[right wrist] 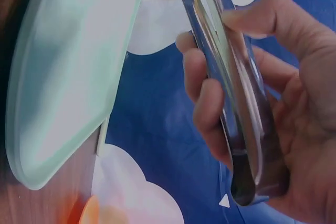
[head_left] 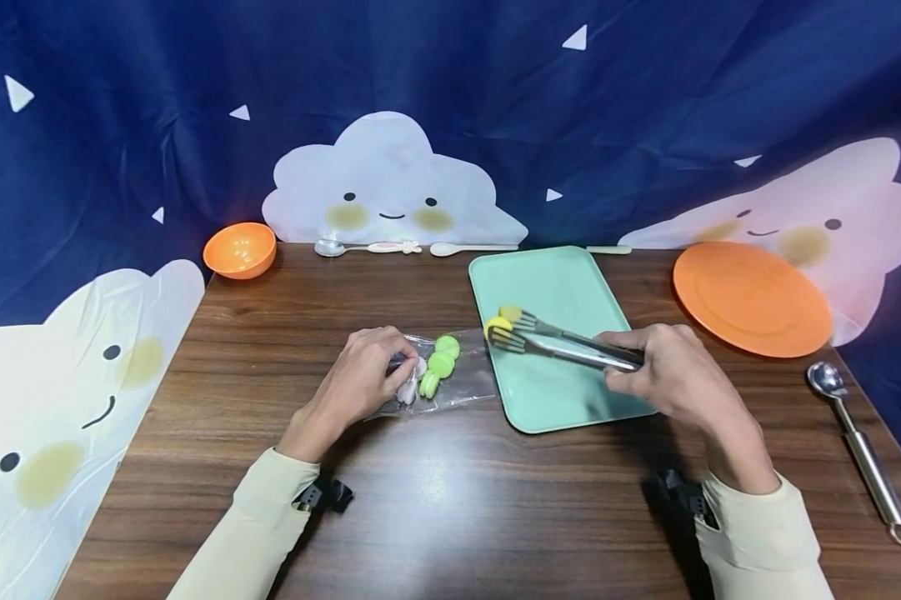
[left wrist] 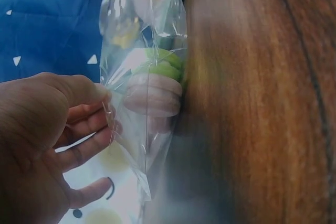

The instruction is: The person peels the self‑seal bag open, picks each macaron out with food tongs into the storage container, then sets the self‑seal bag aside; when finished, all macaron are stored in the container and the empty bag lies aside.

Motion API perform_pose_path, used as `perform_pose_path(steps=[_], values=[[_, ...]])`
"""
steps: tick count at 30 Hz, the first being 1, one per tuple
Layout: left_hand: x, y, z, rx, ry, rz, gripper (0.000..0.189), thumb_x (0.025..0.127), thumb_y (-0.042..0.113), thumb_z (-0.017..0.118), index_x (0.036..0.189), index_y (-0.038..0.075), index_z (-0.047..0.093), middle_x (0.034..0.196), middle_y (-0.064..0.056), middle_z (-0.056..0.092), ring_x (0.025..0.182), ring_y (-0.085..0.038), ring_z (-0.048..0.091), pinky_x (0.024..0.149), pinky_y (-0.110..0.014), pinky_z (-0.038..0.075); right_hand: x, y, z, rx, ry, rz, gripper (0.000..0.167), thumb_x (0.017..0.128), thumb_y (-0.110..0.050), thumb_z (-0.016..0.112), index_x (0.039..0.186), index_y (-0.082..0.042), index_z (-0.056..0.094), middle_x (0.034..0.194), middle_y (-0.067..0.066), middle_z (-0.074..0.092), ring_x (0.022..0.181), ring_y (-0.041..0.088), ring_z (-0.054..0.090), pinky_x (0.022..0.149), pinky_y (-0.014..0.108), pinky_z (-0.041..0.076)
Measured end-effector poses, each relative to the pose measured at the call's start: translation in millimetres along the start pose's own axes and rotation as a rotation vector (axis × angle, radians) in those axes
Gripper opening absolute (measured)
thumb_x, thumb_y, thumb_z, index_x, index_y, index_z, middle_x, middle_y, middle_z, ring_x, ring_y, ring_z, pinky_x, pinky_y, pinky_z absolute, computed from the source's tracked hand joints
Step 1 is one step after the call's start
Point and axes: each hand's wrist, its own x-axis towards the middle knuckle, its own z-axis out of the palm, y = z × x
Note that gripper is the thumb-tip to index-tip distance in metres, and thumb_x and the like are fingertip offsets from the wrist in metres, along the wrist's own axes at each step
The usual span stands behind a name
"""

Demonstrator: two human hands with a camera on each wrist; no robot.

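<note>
My left hand (head_left: 363, 367) pinches the edge of a clear plastic bag (left wrist: 118, 61) between thumb and fingers. Inside the bag are several green macarons (head_left: 441, 364) and a pale pinkish macaron (left wrist: 152, 95). With my right hand (head_left: 678, 375) I grip metal tongs (head_left: 578, 346), fingers on one arm and thumb on the other. At the tongs' slotted tips is a yellow macaron (head_left: 493, 325), over the left edge of the mint-green tray (head_left: 563, 287). The bag's open end lies close beside that tray edge.
An orange bowl (head_left: 241, 251) stands at the back left, and two spoons (head_left: 330, 248) lie along the back edge. To the right are an orange plate (head_left: 750, 296) and a metal scoop (head_left: 863, 450). A pale handle (head_left: 609, 250) shows behind the tray.
</note>
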Motion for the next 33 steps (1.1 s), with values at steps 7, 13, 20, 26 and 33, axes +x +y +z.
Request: perform_pose_path(steps=[7, 13, 20, 26, 33], values=[[0.1, -0.5, -0.8, 0.008, -0.008, -0.002, 0.008, 0.098, 0.014, 0.073, 0.099, 0.01, 0.08, 0.099, -0.003, 0.078, 0.099, -0.022, 0.074, 0.107, -0.056, 0.052, 17.7, 0.0, 11.3, 0.004, 0.199, 0.063, 0.046, 0.082, -0.015, 0.085, 0.127, -0.006, 0.079, 0.064, 0.006, 0.069, 0.055, 0.018, 0.044, 0.05, 0.031, 0.034], [0.6, 0.6, 0.5, -0.002, -0.03, -0.008, 0.01, 0.1, 0.014, 0.071, 0.1, 0.01, 0.08, 0.099, -0.002, 0.077, 0.1, -0.022, 0.074, 0.108, -0.054, 0.052, 46.1, -7.3, 27.1, -0.018, 0.262, 0.125, 0.049, 0.085, -0.02, 0.084, 0.132, -0.007, 0.077, 0.111, 0.031, 0.077, 0.073, 0.034, 0.056, 0.056, 0.037, 0.041], [0.0, 3.3, 3.1, 0.001, -0.03, -0.003, 0.01, 0.099, 0.012, 0.071, 0.098, 0.011, 0.08, 0.098, 0.0, 0.077, 0.099, -0.021, 0.074, 0.109, -0.054, 0.052, 72.8, -4.8, 44.8, -0.029, 0.209, 0.22, 0.051, 0.089, -0.024, 0.08, 0.138, -0.012, 0.073, 0.127, 0.033, 0.072, 0.09, 0.047, 0.07, 0.069, 0.056, 0.055], [0.4, 4.4, 6.4, 0.016, -0.022, 0.017, 0.007, 0.097, 0.012, 0.071, 0.094, 0.013, 0.078, 0.096, 0.001, 0.077, 0.098, -0.02, 0.074, 0.107, -0.054, 0.053, 78.0, -3.9, 52.0, -0.034, 0.153, 0.256, 0.054, 0.09, -0.022, 0.079, 0.141, -0.01, 0.071, 0.129, 0.032, 0.072, 0.092, 0.046, 0.07, 0.07, 0.052, 0.055], [-0.6, 2.0, 6.1, 0.025, -0.015, 0.012, 0.006, 0.097, 0.012, 0.072, 0.095, 0.013, 0.078, 0.097, 0.001, 0.077, 0.098, -0.021, 0.074, 0.105, -0.052, 0.053, 75.8, -10.9, 46.3, -0.013, 0.134, 0.236, 0.058, 0.09, -0.023, 0.077, 0.145, -0.006, 0.067, 0.13, 0.034, 0.071, 0.095, 0.045, 0.07, 0.074, 0.051, 0.056]])
